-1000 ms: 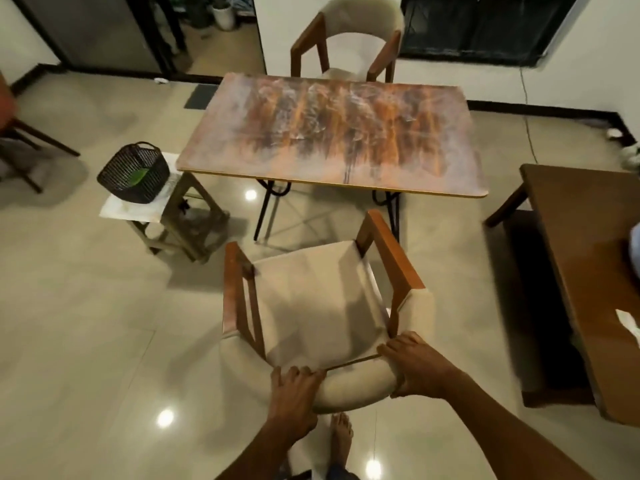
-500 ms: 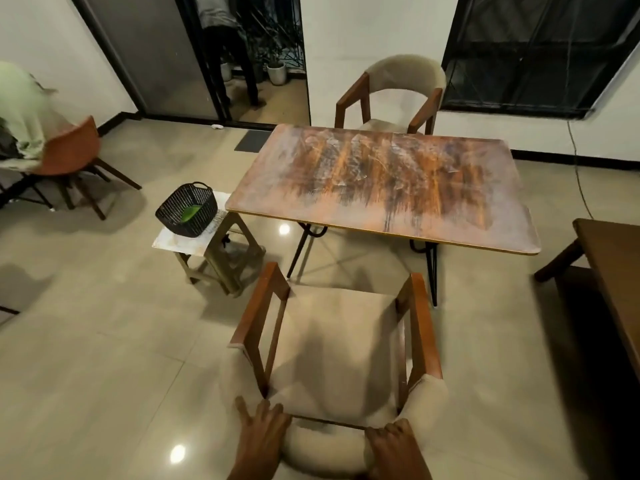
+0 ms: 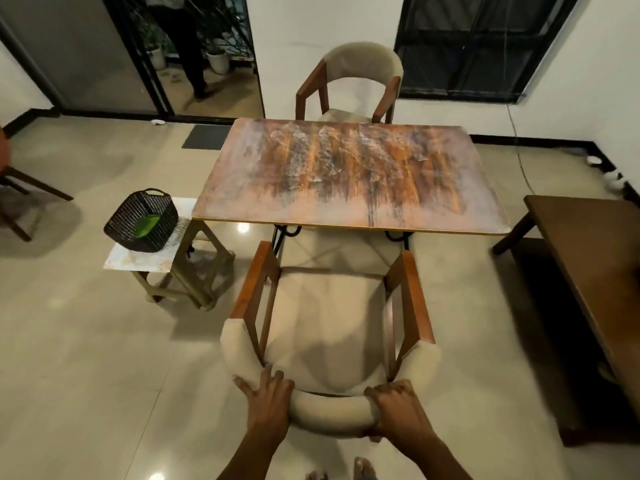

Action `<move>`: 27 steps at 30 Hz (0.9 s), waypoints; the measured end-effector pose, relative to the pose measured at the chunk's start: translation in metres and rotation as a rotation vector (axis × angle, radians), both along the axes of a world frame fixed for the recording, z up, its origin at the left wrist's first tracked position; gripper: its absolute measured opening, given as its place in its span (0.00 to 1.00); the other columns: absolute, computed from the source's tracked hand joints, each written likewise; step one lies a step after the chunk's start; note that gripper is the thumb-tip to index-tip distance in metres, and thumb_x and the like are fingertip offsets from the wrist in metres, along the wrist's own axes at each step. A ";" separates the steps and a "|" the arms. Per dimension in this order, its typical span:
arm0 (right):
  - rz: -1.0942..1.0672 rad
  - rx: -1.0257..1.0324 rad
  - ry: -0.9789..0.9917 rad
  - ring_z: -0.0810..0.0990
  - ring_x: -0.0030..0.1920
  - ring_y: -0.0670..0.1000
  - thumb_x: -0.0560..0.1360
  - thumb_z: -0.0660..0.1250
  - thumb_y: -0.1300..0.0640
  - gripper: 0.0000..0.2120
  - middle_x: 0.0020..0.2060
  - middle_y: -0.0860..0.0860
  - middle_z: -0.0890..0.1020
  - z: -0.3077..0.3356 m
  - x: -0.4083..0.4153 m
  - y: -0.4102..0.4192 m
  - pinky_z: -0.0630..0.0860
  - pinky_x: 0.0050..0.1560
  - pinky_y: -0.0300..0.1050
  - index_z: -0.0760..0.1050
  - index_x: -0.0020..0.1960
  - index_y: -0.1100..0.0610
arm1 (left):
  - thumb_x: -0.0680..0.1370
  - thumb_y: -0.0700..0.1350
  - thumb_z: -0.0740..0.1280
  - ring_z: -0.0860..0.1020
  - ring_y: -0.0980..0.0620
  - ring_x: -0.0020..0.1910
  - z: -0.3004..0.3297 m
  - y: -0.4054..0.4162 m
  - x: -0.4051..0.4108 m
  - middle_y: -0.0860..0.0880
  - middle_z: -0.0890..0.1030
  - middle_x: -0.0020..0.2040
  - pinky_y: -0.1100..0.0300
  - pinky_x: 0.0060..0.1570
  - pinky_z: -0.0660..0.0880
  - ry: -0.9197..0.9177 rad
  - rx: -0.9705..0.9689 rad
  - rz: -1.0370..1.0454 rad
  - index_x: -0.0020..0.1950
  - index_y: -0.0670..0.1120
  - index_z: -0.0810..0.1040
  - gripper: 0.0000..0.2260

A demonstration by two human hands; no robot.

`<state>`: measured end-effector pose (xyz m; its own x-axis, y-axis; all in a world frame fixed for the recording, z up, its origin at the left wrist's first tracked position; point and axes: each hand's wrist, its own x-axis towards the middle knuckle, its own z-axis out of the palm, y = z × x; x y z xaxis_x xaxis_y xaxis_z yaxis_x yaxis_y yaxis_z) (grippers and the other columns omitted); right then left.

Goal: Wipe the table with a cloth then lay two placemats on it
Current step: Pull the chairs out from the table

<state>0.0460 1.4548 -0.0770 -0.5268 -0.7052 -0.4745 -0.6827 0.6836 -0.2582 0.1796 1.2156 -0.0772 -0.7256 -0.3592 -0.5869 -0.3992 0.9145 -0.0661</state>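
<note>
From the head camera, looking forward and down, both hands rest on the padded curved backrest of the near chair (image 3: 332,341), which stands facing the table (image 3: 349,174) with its seat front just short of the table's near edge. The left hand (image 3: 268,398) lies on the left part of the backrest with its fingers straight and slightly spread, pointing forward over the cushion. The right hand (image 3: 396,407) grips the right part of the backrest, its fingers curled over the top of the padding and close together. The table is a rectangular top with a streaked orange, brown and whitish surface, standing in the middle of the tiled floor. At its far side a second chair (image 3: 349,84) faces this way, tucked against the far edge. Just beside the table's left near corner stands a small stool (image 3: 162,258) with a pale top, and on it sits a dark woven basket (image 3: 140,220) holding something green (image 3: 147,225); whether that is the cloth or the placemats cannot be told. At the right edge part of a dark wooden bench (image 3: 595,271) shows, well apart from the table.
</note>
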 end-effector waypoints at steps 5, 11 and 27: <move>-0.071 0.018 -0.031 0.76 0.65 0.49 0.65 0.73 0.31 0.32 0.62 0.42 0.82 0.005 -0.019 -0.004 0.64 0.70 0.46 0.76 0.65 0.45 | 0.83 0.50 0.70 0.51 0.42 0.86 -0.012 -0.007 -0.021 0.47 0.62 0.83 0.17 0.75 0.49 0.036 0.006 0.015 0.79 0.55 0.67 0.26; -0.106 -0.018 0.052 0.71 0.72 0.51 0.70 0.75 0.33 0.32 0.69 0.45 0.79 0.009 -0.049 -0.011 0.57 0.78 0.48 0.75 0.69 0.45 | 0.81 0.45 0.72 0.49 0.43 0.87 -0.003 -0.012 -0.057 0.47 0.60 0.85 0.16 0.74 0.48 0.052 0.064 0.060 0.82 0.54 0.64 0.31; -0.522 -0.025 0.160 0.27 0.82 0.64 0.75 0.76 0.41 0.47 0.82 0.60 0.30 -0.032 -0.002 -0.012 0.49 0.80 0.72 0.51 0.84 0.46 | 0.76 0.64 0.75 0.23 0.29 0.78 -0.023 -0.021 -0.037 0.37 0.16 0.75 0.24 0.78 0.52 0.177 0.145 0.213 0.83 0.45 0.25 0.63</move>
